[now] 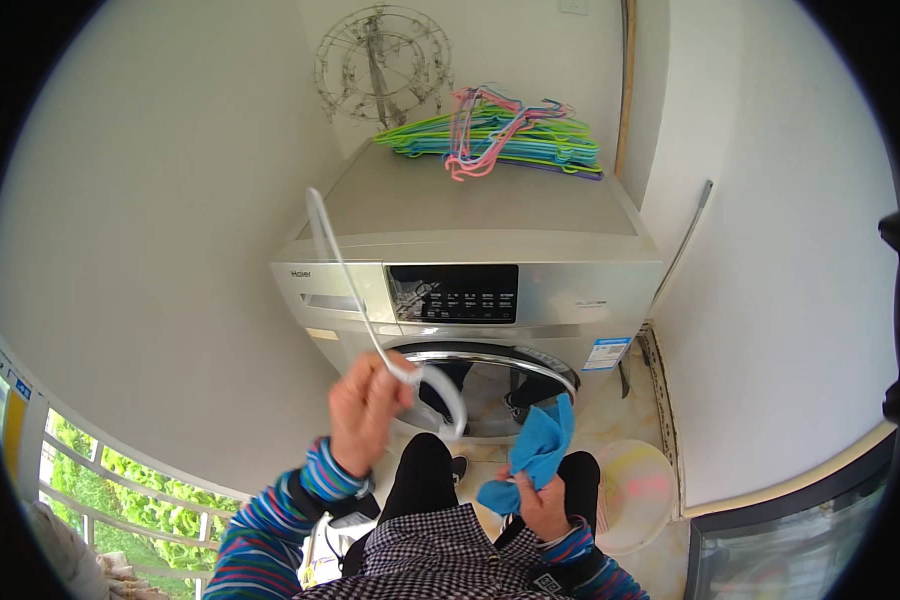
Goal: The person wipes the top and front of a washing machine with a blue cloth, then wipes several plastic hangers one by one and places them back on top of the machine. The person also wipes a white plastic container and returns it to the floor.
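Note:
My left hand [361,412] grips a white clothes hanger [343,270], blurred by motion. Its long arm rises up and left across the front of a silver Haier front-loading washing machine [611,289]; its curved hook hangs to the right of my fingers. Held in my right hand [541,504] is a crumpled blue cloth [544,450], partly hanging below the fingers and partly standing up above them. The cloth is in front of the washer's round door [487,390], which is closed. Hanger and cloth are apart.
A pile of coloured clothes hangers [495,142] lies on the washer's top, near a round clip drying rack [382,67]. A pale basin [637,495] stands on the floor at right. A grey pole [682,240] leans on the right wall. A railing [139,502] runs at lower left.

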The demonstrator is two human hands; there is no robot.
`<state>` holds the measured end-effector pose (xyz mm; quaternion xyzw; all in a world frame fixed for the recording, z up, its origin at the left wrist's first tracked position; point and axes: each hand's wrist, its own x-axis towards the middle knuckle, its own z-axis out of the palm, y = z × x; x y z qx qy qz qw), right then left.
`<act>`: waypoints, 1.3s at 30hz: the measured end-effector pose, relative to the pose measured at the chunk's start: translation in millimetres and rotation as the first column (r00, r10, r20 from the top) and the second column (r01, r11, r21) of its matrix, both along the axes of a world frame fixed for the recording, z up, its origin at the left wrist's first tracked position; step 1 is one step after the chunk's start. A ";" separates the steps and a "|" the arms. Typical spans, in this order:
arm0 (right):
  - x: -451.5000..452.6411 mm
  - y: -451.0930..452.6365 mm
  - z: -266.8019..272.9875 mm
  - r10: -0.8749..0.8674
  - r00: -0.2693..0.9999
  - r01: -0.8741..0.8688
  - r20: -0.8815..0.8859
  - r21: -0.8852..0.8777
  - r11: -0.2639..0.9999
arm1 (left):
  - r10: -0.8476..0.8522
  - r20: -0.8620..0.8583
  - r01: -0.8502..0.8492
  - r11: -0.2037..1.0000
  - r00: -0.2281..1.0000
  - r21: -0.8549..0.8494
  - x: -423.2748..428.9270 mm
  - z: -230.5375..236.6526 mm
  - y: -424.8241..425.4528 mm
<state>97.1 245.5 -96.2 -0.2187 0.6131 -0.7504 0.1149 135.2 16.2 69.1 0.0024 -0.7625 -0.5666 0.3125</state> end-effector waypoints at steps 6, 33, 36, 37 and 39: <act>-9.5 44.1 -53.7 0.013 0.978 -0.023 0.210 0.044 0.999 | 0.184 0.039 -0.146 0.876 0.982 -0.459 -29.0 57.7 -62.7; -27.2 77.3 -136.4 -0.005 0.682 0.212 0.731 -0.191 0.959 | 0.302 -0.041 -0.242 0.669 0.952 -0.703 -152.4 116.0 -179.5; -28.4 77.5 -134.5 0.002 0.672 0.200 0.741 -0.185 0.962 | 0.294 -0.036 -0.211 0.590 0.955 -0.780 -179.2 119.0 -196.6; -29.0 77.3 -133.5 -0.001 0.666 0.198 0.746 -0.176 0.964 | 0.284 -0.025 -0.191 0.575 0.959 -0.796 -190.0 118.9 -203.6; -30.7 76.7 -131.2 -0.001 0.659 0.195 0.752 -0.171 0.966 | 0.295 -0.030 -0.178 0.486 0.955 -0.856 -211.8 118.1 -219.6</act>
